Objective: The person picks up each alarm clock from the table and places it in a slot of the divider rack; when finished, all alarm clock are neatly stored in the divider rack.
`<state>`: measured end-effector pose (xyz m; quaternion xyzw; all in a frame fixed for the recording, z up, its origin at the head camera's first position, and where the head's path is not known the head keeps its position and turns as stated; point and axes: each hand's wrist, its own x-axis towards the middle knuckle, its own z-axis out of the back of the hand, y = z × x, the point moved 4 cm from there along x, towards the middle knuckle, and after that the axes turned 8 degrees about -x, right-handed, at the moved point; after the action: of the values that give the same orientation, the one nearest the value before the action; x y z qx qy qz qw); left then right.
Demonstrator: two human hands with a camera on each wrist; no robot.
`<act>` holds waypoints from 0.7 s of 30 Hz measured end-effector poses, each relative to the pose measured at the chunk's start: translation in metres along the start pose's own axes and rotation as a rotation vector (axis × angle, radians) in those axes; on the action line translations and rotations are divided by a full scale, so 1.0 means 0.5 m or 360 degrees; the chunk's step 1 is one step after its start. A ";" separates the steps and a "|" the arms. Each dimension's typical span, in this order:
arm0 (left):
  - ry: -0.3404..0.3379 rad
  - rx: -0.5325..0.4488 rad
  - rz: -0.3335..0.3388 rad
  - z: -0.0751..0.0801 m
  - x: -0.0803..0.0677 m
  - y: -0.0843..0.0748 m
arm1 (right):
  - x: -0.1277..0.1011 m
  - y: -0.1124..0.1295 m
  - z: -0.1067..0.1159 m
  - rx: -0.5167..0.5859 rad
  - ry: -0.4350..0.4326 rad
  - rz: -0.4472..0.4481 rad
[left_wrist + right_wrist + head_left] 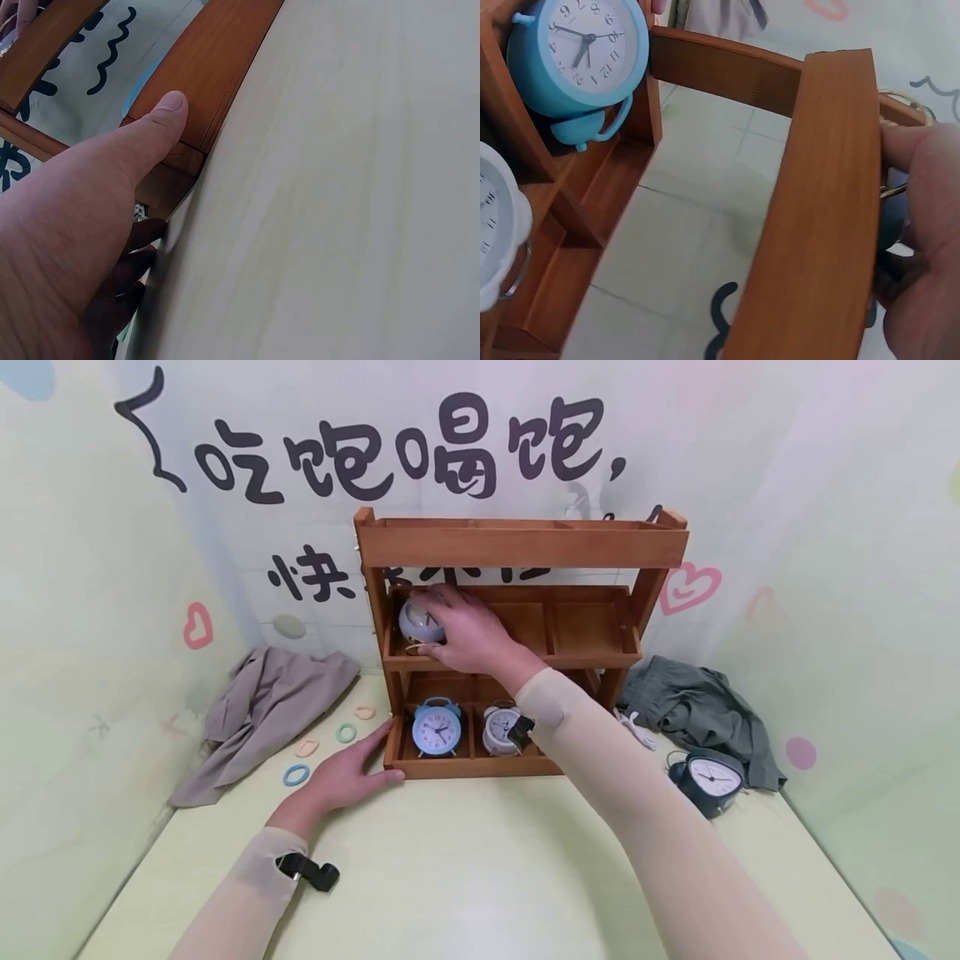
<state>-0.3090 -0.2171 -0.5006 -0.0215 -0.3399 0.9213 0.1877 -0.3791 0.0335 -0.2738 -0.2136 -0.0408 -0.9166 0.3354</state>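
On shelf [592, 656], right hand [465, 635] grips grey clock [417, 620].

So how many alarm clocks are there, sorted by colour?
Lavender-grey alarm clock, gripped by the right hand on the wooden rack's middle shelf: 1
Light blue alarm clock: 1
White alarm clock: 1
Black alarm clock: 1
Total: 4

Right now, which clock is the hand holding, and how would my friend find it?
Find the wooden shelf against the wall. On its middle level, far left, the right hand grips a lavender-grey alarm clock. The blue clock and white clock stand below, untouched.
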 end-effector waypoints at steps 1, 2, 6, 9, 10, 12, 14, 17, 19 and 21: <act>0.0003 0.0001 0.0002 0.000 0.001 0.000 | 0.001 0.000 0.001 -0.0025 0.0014 -0.0004; 0.0004 0.0003 -0.0002 0.001 0.002 -0.001 | 0.003 0.001 0.001 -0.0052 0.0027 -0.0010; 0.0002 -0.0002 -0.0004 0.001 0.004 0.000 | 0.008 0.006 0.004 -0.0153 0.0084 -0.0047; 0.0000 0.0004 0.0005 0.001 0.003 0.002 | 0.008 0.012 0.000 -0.0179 0.0133 -0.0056; -0.0001 0.0007 0.0007 0.001 0.002 0.003 | 0.007 0.014 -0.001 -0.0184 0.0144 -0.0052; -0.0007 0.0010 0.0010 0.001 0.000 0.004 | 0.005 0.016 -0.005 -0.0191 0.0155 -0.0037; -0.0010 0.0014 0.0002 0.001 -0.002 0.004 | 0.002 0.015 -0.008 -0.0208 0.0145 -0.0007; -0.0009 0.0014 0.0001 0.000 -0.003 0.003 | -0.002 0.010 -0.012 -0.0211 0.0135 0.0024; -0.0006 0.0012 -0.0002 0.000 -0.002 0.002 | -0.004 0.008 -0.014 -0.0186 0.0160 0.0017; -0.0007 0.0009 0.0000 0.000 -0.001 0.001 | -0.005 0.006 -0.016 -0.0145 0.0188 -0.0001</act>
<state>-0.3088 -0.2176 -0.5009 -0.0191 -0.3377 0.9223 0.1870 -0.3784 0.0309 -0.2826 -0.1743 0.0208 -0.9287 0.3267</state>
